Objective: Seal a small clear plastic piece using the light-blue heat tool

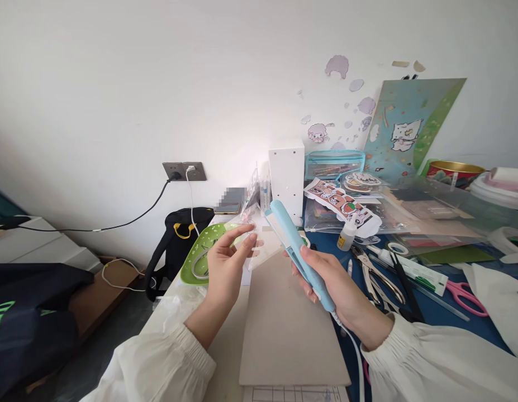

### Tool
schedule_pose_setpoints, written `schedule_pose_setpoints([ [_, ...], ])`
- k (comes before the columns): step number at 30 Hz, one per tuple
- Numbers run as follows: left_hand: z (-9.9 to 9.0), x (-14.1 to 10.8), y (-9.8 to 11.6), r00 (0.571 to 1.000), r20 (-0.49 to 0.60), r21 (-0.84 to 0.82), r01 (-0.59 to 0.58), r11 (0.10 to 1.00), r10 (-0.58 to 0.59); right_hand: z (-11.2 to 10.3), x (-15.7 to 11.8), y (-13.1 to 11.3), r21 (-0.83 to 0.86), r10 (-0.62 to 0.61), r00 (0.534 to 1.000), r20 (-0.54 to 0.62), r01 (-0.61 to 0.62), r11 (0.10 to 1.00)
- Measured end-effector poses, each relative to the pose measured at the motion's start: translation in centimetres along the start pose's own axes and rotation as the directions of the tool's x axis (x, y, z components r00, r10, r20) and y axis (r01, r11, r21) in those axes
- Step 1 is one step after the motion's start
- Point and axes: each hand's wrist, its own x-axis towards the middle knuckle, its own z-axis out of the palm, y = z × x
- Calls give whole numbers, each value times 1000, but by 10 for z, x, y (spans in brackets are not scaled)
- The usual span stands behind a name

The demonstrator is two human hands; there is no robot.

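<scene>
A small light-blue hair straightener with a white cord is gripped in my right hand, my thumb on its upper side. Its two arms look slightly apart and tilt up toward the left. Between thumb and fingers, my left hand pinches a clear plastic bag. The bag extends right, close to the straightener's plates; whether they touch I cannot tell. Under both hands lies a grey-beige board, with a printed sheet showing below its near edge.
Left of the board sits a green tray beside a black backpack. To the right, on a blue mat, lie metal pliers, pink scissors and a small glue bottle. A white box stands against the wall.
</scene>
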Motion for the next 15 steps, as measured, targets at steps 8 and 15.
schedule_pose_setpoints([
  [8,1,-1,1,1000,-14,14,-4,1000,4,1,-1,-1,-35,-13,1000,16,13,999],
  [15,1,-2,3,1000,-8,30,0,1000,0,3,-3,-3,-40,-3,1000,2,3,999],
])
